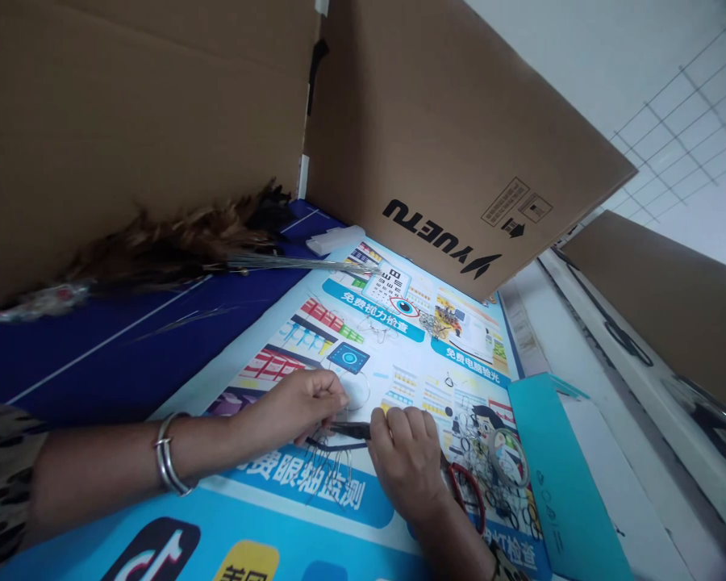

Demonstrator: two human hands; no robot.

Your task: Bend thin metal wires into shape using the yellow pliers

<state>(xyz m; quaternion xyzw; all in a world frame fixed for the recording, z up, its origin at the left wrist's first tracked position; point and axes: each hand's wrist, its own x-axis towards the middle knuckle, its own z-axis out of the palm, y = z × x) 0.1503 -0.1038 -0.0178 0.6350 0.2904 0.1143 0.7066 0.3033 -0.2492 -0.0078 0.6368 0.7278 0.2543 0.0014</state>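
My right hand [404,458] is closed around a pair of dark pliers [352,430], whose jaws point left. My left hand [302,403] is closed in a pinch at the tip of the pliers, with a thin wire that I can only partly make out. A small round clear disc [356,390] shows just beyond the fingers. Beneath my hands lies a bunch of thin bent wires [332,464] on the printed poster. Scissors with red handles [467,494] rest to the right of my right hand, partly covered by it.
Tangled wire pieces and rings [508,472] lie right, with a roll of tape [508,457] among them. A teal box [560,476] stands beside them. Brown feathers [187,242] and long straight wires [290,262] lie at the back left. Cardboard walls [436,121] enclose the far side.
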